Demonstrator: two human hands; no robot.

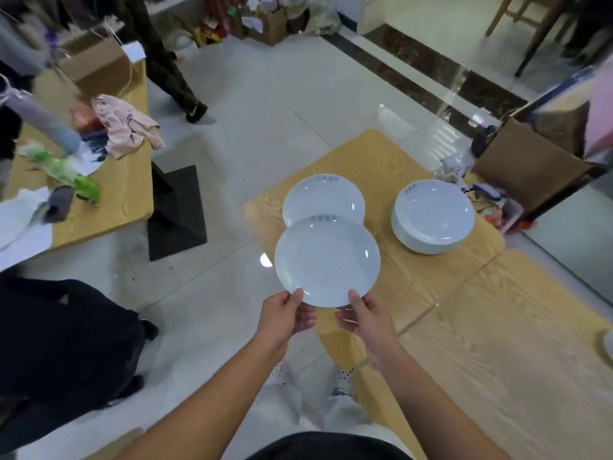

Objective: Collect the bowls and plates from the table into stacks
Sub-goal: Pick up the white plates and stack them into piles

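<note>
I hold a pale blue-white plate (326, 260) in the air over the near left corner of the wooden table (414, 287). My left hand (285, 318) grips its near rim from the left, thumb on top. My right hand (368, 315) grips the near rim from the right, thumb on top too. Just beyond the held plate, a second plate (323, 197) lies flat on the table, partly hidden by it. A stack of like plates (433, 215) stands at the table's far right.
A brown paper bag (527, 167) and small clutter sit past the stack at the table's far edge. A second wooden table (109, 200) on the left carries cloths and papers. A person in dark clothes (66, 346) is close on my left. Another person's legs (166, 61) stand farther back.
</note>
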